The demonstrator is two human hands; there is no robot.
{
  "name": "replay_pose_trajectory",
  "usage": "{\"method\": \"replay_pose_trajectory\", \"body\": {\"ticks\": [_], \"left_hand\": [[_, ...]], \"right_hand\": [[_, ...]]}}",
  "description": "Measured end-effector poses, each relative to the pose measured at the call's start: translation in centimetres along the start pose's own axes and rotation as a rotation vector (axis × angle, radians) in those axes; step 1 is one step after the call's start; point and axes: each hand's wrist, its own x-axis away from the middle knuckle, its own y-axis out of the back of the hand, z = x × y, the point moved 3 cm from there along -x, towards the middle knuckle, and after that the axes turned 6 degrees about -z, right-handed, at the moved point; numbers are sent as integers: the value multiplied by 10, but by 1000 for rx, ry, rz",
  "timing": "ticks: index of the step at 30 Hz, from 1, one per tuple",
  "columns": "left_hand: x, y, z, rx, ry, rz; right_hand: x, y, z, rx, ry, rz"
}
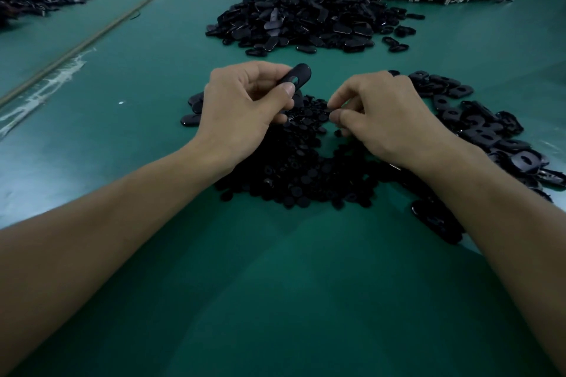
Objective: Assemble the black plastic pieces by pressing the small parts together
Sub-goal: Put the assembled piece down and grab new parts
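Being pinched by the left hand [239,107], an oval black piece [296,76] is held up; the right hand [382,115] is curled over small round parts [294,171], grip indiscernible.

The black oval plastic piece [295,76] in the left hand [242,107] looks smooth and faintly shiny. The small round black plastic parts [294,174] under both hands are matt. Right of the right hand [382,119], slotted black plastic shells [490,135] gleam glossy. The green table mat [275,285] is smooth and matt.
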Motion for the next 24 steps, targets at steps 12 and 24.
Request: {"method": "replay_pose_trajectory", "body": {"ticks": [12,24], "left_hand": [[0,-1,3,-93,-10,46],[3,-6,-4,-75,-70,69]], "right_hand": [[3,11,9,-274,59,-177],[4,9,13,-553,-64,-187]]}}
